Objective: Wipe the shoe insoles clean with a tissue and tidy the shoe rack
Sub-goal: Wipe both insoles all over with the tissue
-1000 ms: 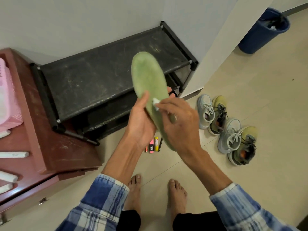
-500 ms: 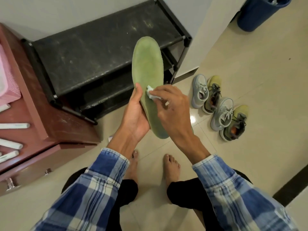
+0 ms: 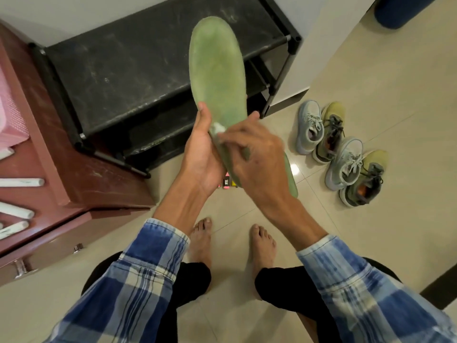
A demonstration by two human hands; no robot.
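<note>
A long green insole (image 3: 217,70) stands nearly upright in front of me, toe end up, over the black shoe rack (image 3: 138,68). My left hand (image 3: 202,157) grips its lower half from the left. My right hand (image 3: 254,159) presses a small white tissue (image 3: 218,127) against the insole's middle and hides its heel part. Two pairs of sneakers, grey-blue (image 3: 309,127) and olive (image 3: 332,131), lie on the tiled floor to the right of the rack.
A reddish wooden cabinet (image 3: 81,179) with a pink basket (image 3: 11,112) and white sticks stands at left. Small markers (image 3: 226,183) lie on the floor below my hands. A blue bin (image 3: 400,11) is at the top right. My bare feet are below.
The tissue hand has slid down and left across the insole in a wiping stroke. The camera view shifted lower, so rack and shoes sit differently in frame.
</note>
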